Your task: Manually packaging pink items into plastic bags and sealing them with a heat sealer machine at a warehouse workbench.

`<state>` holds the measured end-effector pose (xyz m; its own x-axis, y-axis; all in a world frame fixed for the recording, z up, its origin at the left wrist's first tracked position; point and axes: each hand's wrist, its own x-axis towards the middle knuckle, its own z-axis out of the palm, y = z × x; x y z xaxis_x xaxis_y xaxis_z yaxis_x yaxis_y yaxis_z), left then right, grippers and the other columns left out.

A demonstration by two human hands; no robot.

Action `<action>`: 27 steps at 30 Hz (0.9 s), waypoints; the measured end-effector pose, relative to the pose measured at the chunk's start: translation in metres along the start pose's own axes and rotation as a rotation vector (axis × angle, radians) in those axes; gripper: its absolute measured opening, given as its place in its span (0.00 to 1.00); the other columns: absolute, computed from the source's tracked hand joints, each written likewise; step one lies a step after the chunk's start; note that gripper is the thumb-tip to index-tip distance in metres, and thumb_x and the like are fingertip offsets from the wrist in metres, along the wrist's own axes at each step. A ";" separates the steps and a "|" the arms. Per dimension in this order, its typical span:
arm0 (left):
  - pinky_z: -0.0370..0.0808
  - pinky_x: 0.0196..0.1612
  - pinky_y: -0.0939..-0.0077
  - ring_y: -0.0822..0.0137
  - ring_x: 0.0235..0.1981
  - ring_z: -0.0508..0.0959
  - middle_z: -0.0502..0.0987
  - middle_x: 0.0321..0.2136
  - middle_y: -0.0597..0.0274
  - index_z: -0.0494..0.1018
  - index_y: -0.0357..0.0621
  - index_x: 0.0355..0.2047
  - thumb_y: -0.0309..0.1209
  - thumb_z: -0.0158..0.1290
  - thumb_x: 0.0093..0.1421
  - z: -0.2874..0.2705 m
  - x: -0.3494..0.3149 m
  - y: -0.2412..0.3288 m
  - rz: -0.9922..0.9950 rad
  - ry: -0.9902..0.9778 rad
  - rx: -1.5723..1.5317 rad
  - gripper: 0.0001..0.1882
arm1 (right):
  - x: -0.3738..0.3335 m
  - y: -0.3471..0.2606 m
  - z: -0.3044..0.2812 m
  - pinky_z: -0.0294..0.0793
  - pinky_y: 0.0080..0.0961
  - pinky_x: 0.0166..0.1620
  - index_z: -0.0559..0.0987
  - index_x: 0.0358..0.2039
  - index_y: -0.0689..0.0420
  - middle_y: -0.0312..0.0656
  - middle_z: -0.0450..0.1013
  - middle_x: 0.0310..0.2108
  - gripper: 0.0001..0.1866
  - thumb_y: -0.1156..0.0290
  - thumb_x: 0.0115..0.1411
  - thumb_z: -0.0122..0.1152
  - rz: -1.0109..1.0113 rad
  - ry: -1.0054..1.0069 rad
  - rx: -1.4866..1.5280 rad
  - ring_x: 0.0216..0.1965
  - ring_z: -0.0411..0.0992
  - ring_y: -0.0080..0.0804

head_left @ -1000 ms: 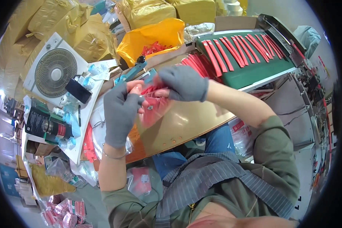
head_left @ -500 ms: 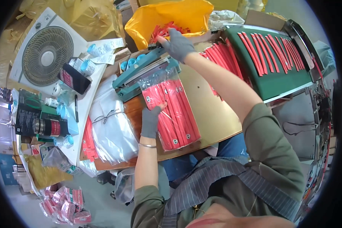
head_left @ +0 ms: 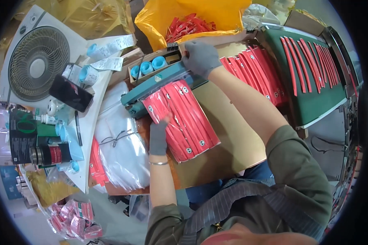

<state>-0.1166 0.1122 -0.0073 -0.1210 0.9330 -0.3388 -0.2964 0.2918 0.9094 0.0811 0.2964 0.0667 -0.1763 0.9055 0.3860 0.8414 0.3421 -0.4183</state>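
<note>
A teal heat sealer (head_left: 153, 85) stands at the far side of the work table, its long arm down over the base. My right hand (head_left: 201, 59), in a grey fingerless glove, is closed over the right end of that arm. The clear bag of red strips (head_left: 188, 122) lies in front of the sealer, and its far end runs in under the arm. At the bag's left edge my left hand (head_left: 158, 136), gloved likewise, grips it with the thumb on top; the other fingers are hidden.
Clear empty bags (head_left: 120, 151), tied in a stack, lie left of my left hand. Red strips (head_left: 253, 73) sit right of my right arm, with more on a green board (head_left: 315, 102). Behind are a yellow bag (head_left: 151, 24) of red scraps and a box of blue rolls (head_left: 158, 62).
The sealer's raised arm has come down onto the bag's end, pressed by my right hand. My left hand and the bag stay close to the sealer. The view has shifted slightly.
</note>
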 end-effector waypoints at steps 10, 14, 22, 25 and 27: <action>0.69 0.47 0.74 0.70 0.41 0.74 0.75 0.42 0.59 0.71 0.33 0.47 0.37 0.59 0.53 0.013 -0.022 -0.010 -0.039 -0.035 -0.050 0.25 | -0.011 -0.004 -0.018 0.73 0.37 0.37 0.75 0.28 0.55 0.47 0.74 0.31 0.12 0.59 0.54 0.55 0.091 -0.015 0.015 0.34 0.74 0.44; 0.72 0.43 0.74 0.67 0.36 0.76 0.78 0.36 0.58 0.73 0.35 0.44 0.40 0.57 0.55 -0.005 -0.035 0.001 0.075 0.058 0.288 0.23 | -0.074 0.001 -0.009 0.71 0.38 0.45 0.67 0.52 0.59 0.54 0.72 0.40 0.28 0.53 0.57 0.54 0.136 -0.088 0.443 0.40 0.72 0.49; 0.71 0.29 0.72 0.66 0.21 0.74 0.75 0.18 0.56 0.75 0.39 0.25 0.38 0.59 0.50 -0.123 -0.149 0.024 0.387 0.522 1.151 0.13 | -0.345 0.043 -0.104 0.56 0.45 0.59 0.70 0.49 0.64 0.54 0.65 0.52 0.26 0.60 0.55 0.57 -0.219 -0.179 0.223 0.55 0.62 0.53; 0.71 0.30 0.73 0.66 0.22 0.74 0.75 0.19 0.56 0.76 0.39 0.28 0.38 0.60 0.50 -0.169 -0.163 0.000 0.268 0.383 1.071 0.14 | -0.355 0.040 -0.104 0.58 0.43 0.58 0.71 0.48 0.61 0.52 0.66 0.51 0.23 0.62 0.54 0.57 -0.289 -0.144 0.117 0.53 0.63 0.52; 0.71 0.30 0.74 0.68 0.23 0.74 0.75 0.20 0.57 0.75 0.38 0.29 0.38 0.59 0.51 -0.180 -0.163 0.014 0.130 0.350 1.079 0.14 | -0.353 0.037 -0.105 0.59 0.41 0.57 0.72 0.47 0.61 0.51 0.66 0.50 0.22 0.63 0.54 0.57 -0.296 -0.136 0.134 0.52 0.64 0.51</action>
<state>-0.2718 -0.0740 0.0171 -0.3987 0.9090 -0.1215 0.6862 0.3835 0.6181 0.2281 -0.0366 0.0012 -0.4765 0.7842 0.3975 0.6708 0.6165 -0.4123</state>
